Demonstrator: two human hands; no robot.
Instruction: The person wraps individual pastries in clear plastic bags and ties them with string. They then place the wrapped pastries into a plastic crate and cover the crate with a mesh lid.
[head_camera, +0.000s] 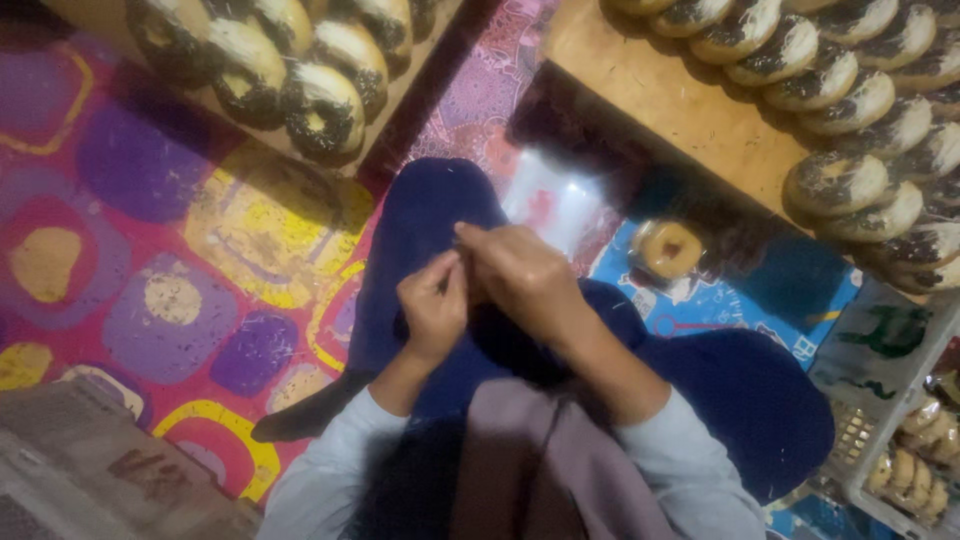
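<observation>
Pinching together over the lap, left hand (432, 310) and right hand (520, 275), grip contents unclear, wrapped doughnut (668, 250) nearby.

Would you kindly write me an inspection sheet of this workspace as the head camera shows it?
Surface: patterned floor mat in purple, yellow and pink; the person sits on it, legs in dark blue.
Job's things: left hand and right hand meet over the lap, fingertips pinched together; whatever they pinch is too small to tell.
Clutter: one wrapped plain doughnut lies on a blue printed sheet; a clear plastic bag beside it.
Grippers: both hands closed in a pinch, touching each other.
Cables: nothing seen.
Surroundings: two wooden boards, the left board and the right board, carry rows of sprinkle-topped doughnuts; a white crate with packed doughnuts stands at the right.
</observation>
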